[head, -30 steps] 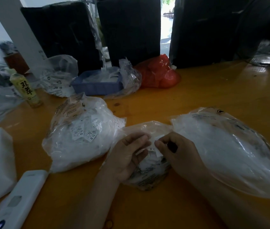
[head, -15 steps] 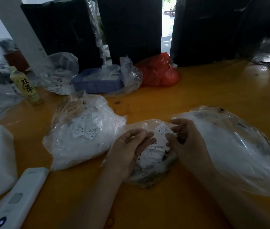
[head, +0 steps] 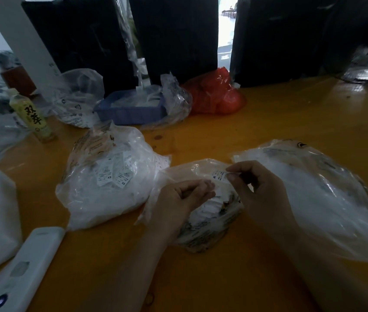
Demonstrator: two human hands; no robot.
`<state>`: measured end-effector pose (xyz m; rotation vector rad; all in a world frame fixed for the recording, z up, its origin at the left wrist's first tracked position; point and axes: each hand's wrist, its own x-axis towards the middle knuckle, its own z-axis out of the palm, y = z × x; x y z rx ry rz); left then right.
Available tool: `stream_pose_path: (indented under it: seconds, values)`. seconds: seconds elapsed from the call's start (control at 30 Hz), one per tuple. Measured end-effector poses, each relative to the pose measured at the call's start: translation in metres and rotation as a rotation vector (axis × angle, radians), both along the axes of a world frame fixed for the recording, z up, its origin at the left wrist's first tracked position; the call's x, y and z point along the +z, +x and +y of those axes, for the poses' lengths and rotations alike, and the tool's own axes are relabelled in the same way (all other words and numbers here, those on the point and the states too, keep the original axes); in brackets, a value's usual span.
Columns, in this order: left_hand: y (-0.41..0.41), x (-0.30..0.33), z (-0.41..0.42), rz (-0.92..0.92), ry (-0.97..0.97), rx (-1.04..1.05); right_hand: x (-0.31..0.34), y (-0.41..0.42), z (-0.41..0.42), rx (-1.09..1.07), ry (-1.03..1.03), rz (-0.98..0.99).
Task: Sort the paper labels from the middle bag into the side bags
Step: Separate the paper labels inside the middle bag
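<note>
Lying with its long axis left to right above the middle bag [head: 203, 224], a paper label [head: 218, 176] is pinched at its right end by the right hand [head: 259, 194]; the left hand [head: 178, 203], fingers curled, holds the bag's near-left plastic, between the left bag [head: 102, 183] and right bag [head: 327, 194]

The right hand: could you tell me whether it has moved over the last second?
Yes. The right hand rose from the middle bag and shifted toward the right bag, pinching a paper label.
</note>
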<state>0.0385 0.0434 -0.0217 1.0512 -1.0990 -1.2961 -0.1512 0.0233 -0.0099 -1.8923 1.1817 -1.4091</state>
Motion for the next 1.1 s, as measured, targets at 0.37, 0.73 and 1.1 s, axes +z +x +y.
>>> stream_pose_path:
  seconds: [0.37,0.73,1.1]
  values:
    - [0.0036,-0.0053,-0.0006,-0.159,-0.062,-0.009,-0.0057,-0.0005,-0.0050,-0.081,-0.175,0.209]
    - [0.0044,-0.0074,-0.0019,-0.437,-0.104,0.040,-0.0061,-0.0003,-0.0049,0.075,-0.136,0.382]
    - [0.0051,-0.0018,0.0012,-0.453,-0.037,0.082,-0.0071,0.0056,-0.0002,0.039,0.089,0.164]
